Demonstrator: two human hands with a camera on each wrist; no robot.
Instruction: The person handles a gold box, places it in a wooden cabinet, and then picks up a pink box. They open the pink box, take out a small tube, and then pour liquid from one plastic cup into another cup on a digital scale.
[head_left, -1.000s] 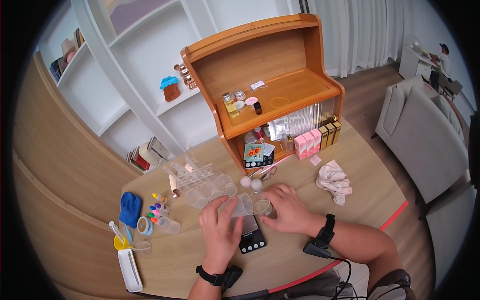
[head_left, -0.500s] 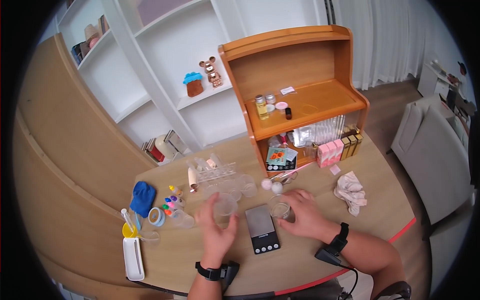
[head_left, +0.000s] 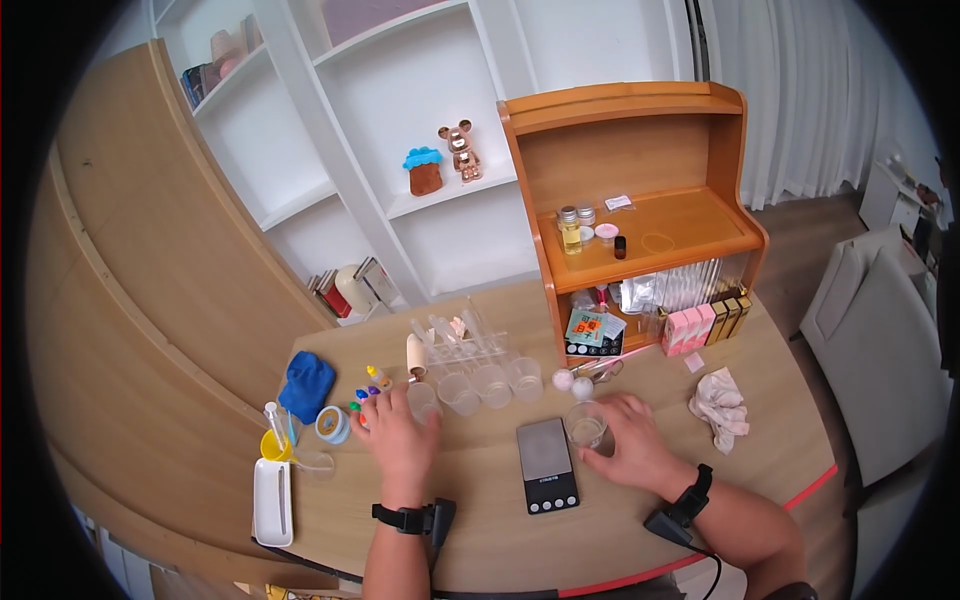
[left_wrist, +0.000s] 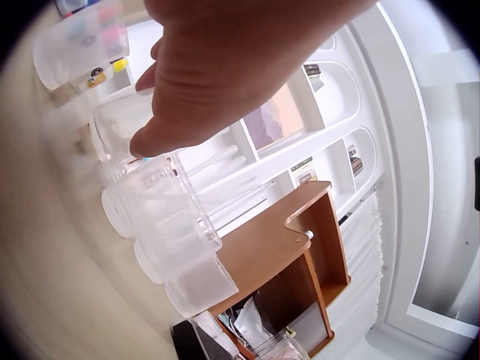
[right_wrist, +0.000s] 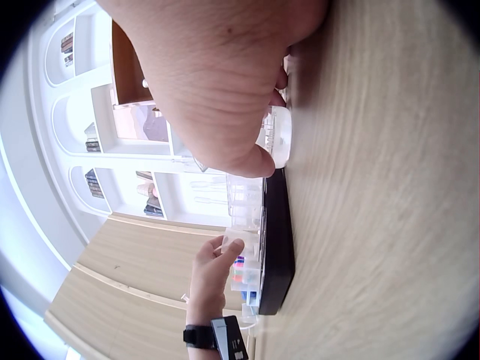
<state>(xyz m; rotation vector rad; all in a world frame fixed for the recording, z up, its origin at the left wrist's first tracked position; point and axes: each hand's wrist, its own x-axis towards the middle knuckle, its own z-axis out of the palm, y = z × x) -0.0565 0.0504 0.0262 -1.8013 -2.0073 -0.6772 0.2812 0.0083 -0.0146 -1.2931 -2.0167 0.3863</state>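
My left hand point(head_left: 400, 440) holds a translucent plastic cup point(head_left: 424, 402) between thumb and fingers, at the left end of a row of similar cups point(head_left: 490, 385). In the left wrist view this held cup point(left_wrist: 112, 124) stands beside that row, its near side partly covered by the thumb. My right hand point(head_left: 636, 440) grips a small clear cup point(head_left: 586, 428) by its side, just right of a black digital scale point(head_left: 545, 450) with a bare grey plate. From the right wrist, the clear cup point(right_wrist: 282, 139) shows low at the tabletop, mostly hidden behind the hand.
Dropper bottles point(head_left: 376, 376), a blue cloth point(head_left: 307, 386), a round tin point(head_left: 332, 425) and a white tray point(head_left: 272, 500) lie at left. A rack with clear tubes point(head_left: 465, 345) stands behind the cups. The wooden shelf unit point(head_left: 640, 190) and a crumpled cloth point(head_left: 718, 408) are at right.
My left hand has carried its cup away from the scale, leftward to the end of the cup row. My right hand stays beside the scale with the clear cup. The head view has shifted.
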